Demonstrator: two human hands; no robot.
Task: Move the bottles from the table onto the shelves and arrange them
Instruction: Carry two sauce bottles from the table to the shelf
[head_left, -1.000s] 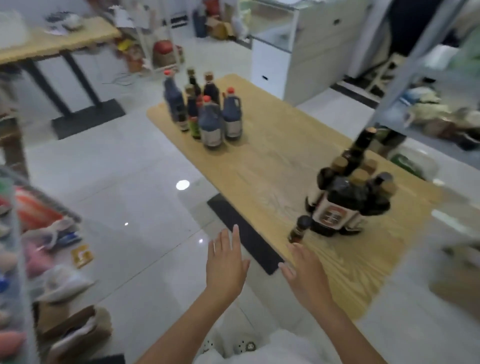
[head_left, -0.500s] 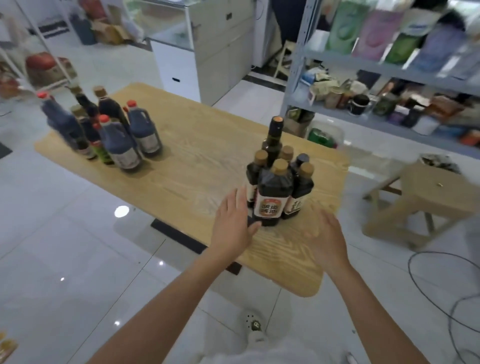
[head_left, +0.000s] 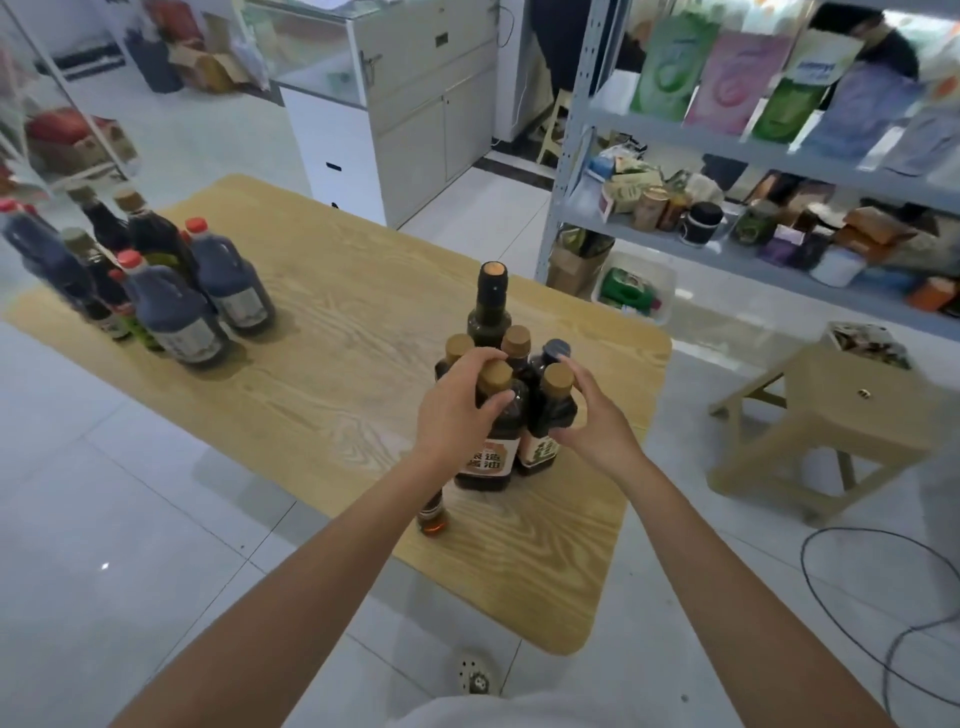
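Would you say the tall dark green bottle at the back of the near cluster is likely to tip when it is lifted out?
Probably yes: the tall green bottle is narrow and stands above its neighbours. It looks like glass, so likely heavy and fragile.

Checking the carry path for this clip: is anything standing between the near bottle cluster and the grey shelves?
Nothing stands between them: bare tabletop and open floor separate the bottle cluster from the shelves. The wooden stool sits off to the right.

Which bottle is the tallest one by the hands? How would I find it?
Look at the wooden table and find the bunch of dark bottles nearest the person, where the left hand and right hand meet. The tall green bottle stands at the back of that bunch. Its long neck rises above every gold-capped neighbour.
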